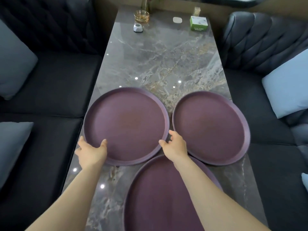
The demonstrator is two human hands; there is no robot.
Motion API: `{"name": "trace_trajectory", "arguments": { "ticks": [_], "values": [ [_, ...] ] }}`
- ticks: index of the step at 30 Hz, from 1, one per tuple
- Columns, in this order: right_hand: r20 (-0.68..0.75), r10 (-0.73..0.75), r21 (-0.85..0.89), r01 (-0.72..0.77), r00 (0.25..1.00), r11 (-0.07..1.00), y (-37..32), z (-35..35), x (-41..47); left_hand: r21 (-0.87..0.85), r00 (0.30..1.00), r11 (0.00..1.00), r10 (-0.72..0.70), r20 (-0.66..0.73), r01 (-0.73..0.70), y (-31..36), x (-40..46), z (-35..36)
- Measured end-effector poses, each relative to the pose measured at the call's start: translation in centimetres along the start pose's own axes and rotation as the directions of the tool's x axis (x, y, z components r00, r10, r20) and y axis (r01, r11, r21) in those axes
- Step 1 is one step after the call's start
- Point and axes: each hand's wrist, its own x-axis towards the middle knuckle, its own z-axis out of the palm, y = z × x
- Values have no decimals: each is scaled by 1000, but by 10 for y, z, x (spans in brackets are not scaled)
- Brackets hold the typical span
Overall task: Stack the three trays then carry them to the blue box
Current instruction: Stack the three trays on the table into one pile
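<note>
Gripping the left tray (126, 120) at its near rim, both hands are closed on it, one at each side. This round purple tray sits at the left of a marble table (160, 55) and appears to overlap the rim of the near tray (160, 197), which lies closest to the camera. The right tray (211, 127) sits just beside the left one, its near edge also close to the near tray.

Stacking looks barely begun: all three trays lie mostly side by side, none fully on another. Stacking and carrying are both left to do. No blue box is in view.

The left hand (91, 152) curls around the rim with the thumb on the tray's inner surface and fingers underneath, out of sight. The right hand (174, 144) reaches across the near tray, its thumb over the left tray's rim and fingers tucked below. Both forearms stretch forward from the bottom of the view.

At the far end stand a glass dish (141, 16) and a green box (199, 23). Dark sofas (50, 89) flank the table.
</note>
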Motion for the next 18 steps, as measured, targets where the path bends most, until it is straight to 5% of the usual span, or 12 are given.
{"name": "trace_trajectory", "arguments": {
  "ticks": [7, 14, 18],
  "values": [
    [-193, 130, 117, -109, 973, 987, -15, 23, 23, -136, 999, 991, -12, 34, 16, -8, 42, -3],
    [-251, -29, 201, 81, 968, 976, -15, 0, 21, -427, 999, 904, 14, 49, 8, 0, 53, -26],
    [-196, -26, 310, 87, 980, 947, 9, -25, -3, -377, 1000, 926, 17, 0, -16, 3, 31, -29]
  ]
}}
